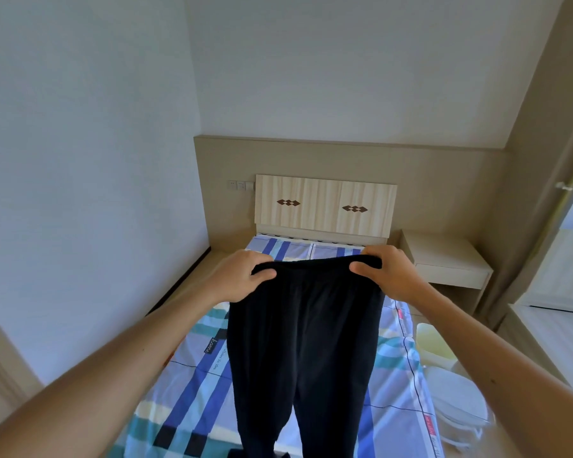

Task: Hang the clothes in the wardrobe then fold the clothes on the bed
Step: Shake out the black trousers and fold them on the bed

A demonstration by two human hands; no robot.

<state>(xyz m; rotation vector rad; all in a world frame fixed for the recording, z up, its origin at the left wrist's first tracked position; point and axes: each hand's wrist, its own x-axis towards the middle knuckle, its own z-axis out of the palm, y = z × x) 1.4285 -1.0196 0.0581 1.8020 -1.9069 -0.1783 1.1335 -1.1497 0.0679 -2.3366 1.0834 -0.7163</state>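
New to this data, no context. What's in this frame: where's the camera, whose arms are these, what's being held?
There is no robot here. A person works with bare hands, and the single picture comes from a wide-angle camera worn on their head, looking forward and down. That is why both forearms reach in from the bottom corners and the room looks bent.

The left hand and the right hand each grip one end of the waistband of a pair of black trousers, holding them up so the legs hang down above the bed. The bed has a blue, teal and white striped sheet. Behind it stands a pale wooden headboard, with a bedside table to its right. Some pale items lie on the floor right of the bed; I cannot tell what they are.
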